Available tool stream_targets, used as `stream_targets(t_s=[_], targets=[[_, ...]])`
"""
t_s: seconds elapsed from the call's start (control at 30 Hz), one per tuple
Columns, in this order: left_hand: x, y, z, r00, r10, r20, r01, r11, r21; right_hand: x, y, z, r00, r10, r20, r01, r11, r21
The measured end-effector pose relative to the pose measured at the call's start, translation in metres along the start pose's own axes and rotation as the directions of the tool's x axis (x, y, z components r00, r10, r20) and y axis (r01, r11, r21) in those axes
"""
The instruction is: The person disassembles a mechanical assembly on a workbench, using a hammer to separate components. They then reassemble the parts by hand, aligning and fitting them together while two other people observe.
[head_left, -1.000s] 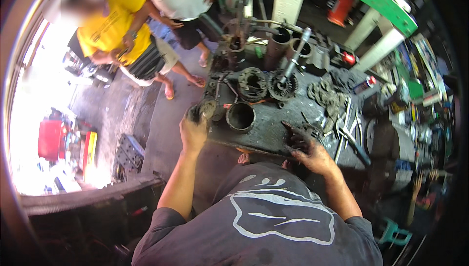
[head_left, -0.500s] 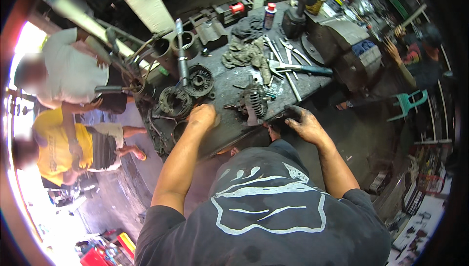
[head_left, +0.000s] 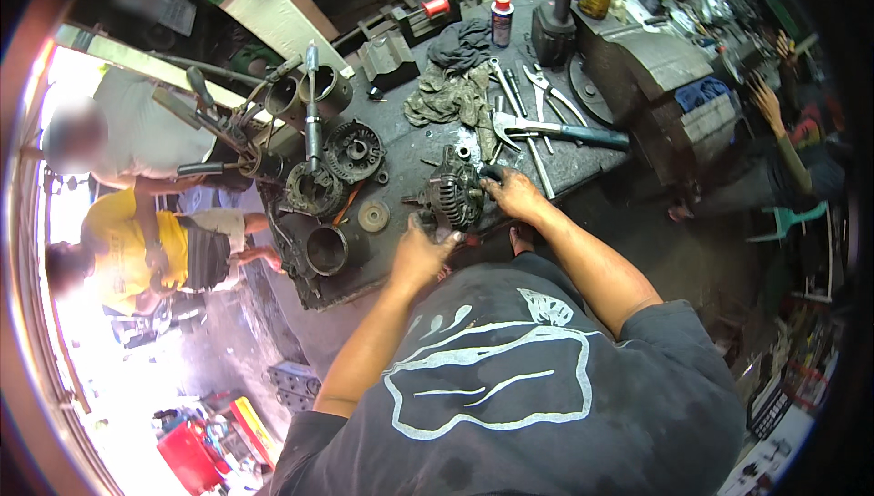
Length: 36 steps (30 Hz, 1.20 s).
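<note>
My left hand (head_left: 426, 255) grips the lower front of a dark ribbed alternator-like housing (head_left: 453, 191) on the bench. My right hand (head_left: 514, 194) has its blackened fingers curled on the housing's right side. Just left of it lie a round metal disc (head_left: 373, 216), two open gear housings (head_left: 353, 152) with a long shaft (head_left: 313, 139), and a hollow steel cylinder (head_left: 326, 250). Behind the housing are grimy rags (head_left: 444, 96) and several wrenches, pliers and a long tool with a dark handle (head_left: 592, 136).
The bench (head_left: 564, 177) also carries a spray can (head_left: 501, 21), a power tool (head_left: 555, 32), cylinders and a small vise. Two people (head_left: 132, 250) stand at the left; another person's hands and arm (head_left: 774, 114) show at right, near a green plastic chair (head_left: 787, 221).
My left hand has left the round disc, now lying on the bench, and moved onto the ribbed housing. My right hand has moved from the bench edge onto it. The head view has turned right.
</note>
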State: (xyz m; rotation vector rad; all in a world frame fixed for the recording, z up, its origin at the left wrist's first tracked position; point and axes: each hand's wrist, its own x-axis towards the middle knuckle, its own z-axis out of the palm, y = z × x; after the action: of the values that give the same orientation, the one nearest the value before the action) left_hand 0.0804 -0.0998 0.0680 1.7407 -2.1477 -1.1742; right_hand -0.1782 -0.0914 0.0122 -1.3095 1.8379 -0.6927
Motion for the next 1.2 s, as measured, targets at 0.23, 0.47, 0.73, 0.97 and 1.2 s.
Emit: stream_targets(t_s=[0.23,0.47,0.73,0.97,1.2], targets=[[0.009,0.009,0.054,0.963,0.006,-0.268,-0.027,0.997,-0.075,-0.002,0.011,0.008,0.981,-0.169,0.096,0.163,0.984,0.070],[0.010,0.021,0.071,0.922,-0.074,-0.380,-0.008,0.978,-0.210,0.033,0.025,0.008,0.997,-0.069,0.043,0.060,0.981,0.183],[0.017,0.003,0.050,0.927,0.063,-0.370,-0.163,0.955,-0.248,0.038,0.024,0.007,0.962,-0.129,0.239,0.072,0.969,0.237],[0.020,-0.013,0.008,0.991,-0.125,-0.053,0.027,0.561,-0.827,0.014,-0.015,0.022,0.886,-0.179,0.429,-0.400,0.175,0.900],[0.044,-0.006,-0.028,0.991,-0.114,0.073,0.127,0.607,-0.784,0.021,-0.080,0.012,0.937,0.019,0.349,-0.320,0.449,0.834]])
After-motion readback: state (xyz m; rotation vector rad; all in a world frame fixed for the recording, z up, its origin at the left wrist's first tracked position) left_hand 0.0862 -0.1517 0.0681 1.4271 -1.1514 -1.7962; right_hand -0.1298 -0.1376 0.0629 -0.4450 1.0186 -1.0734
